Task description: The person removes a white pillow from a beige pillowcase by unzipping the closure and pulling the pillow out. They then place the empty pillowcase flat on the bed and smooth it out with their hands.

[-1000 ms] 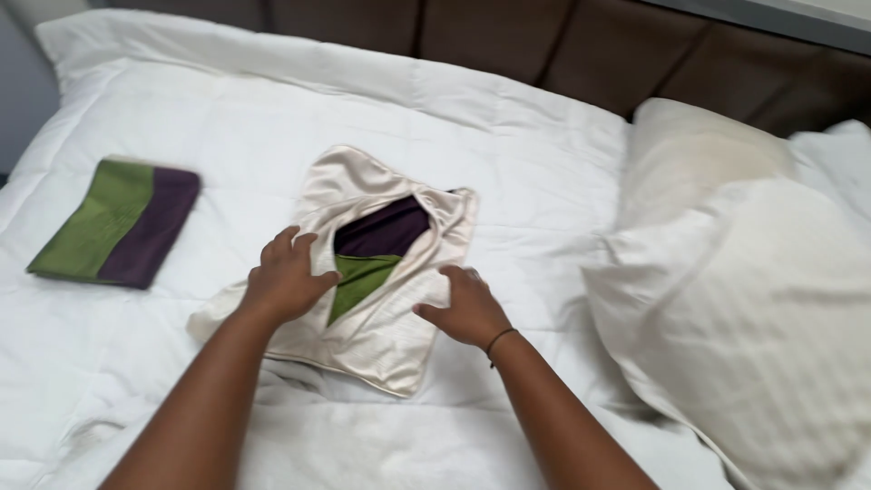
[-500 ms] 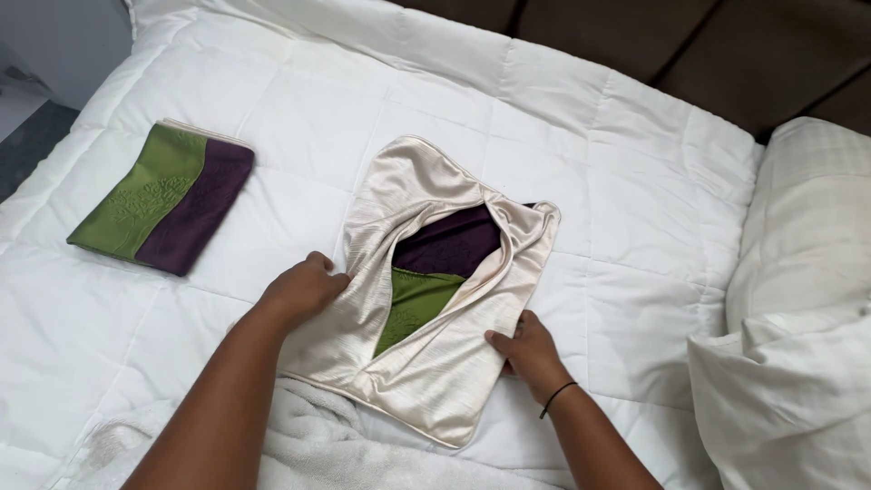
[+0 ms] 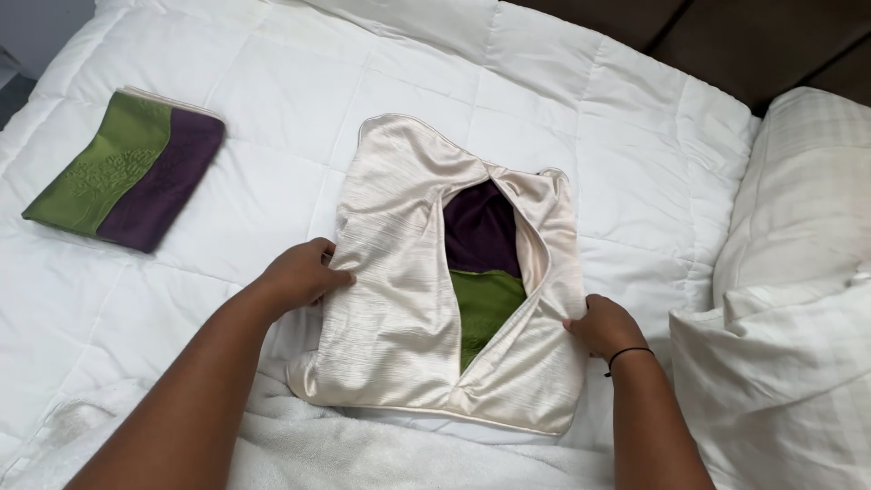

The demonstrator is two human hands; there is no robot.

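A cream satin cushion cover [image 3: 399,299] lies flat on the white quilt [image 3: 272,118], its back slit gaping to show purple and green fabric [image 3: 483,272] inside. My left hand [image 3: 299,272] pinches the cover's left edge. At the right edge my right hand [image 3: 603,325] grips the cover, a black band on its wrist. Both hands hold the cover at about mid height.
A second folded cover, green and purple [image 3: 127,168], lies at the quilt's upper left. White pillows [image 3: 798,299] are stacked on the right. A white towel [image 3: 363,454] is bunched under the cover's lower edge. A dark headboard [image 3: 753,36] runs along the top right.
The view has tilted down and closer. The cover lies straighter, and both hands have shifted outward to its side edges.
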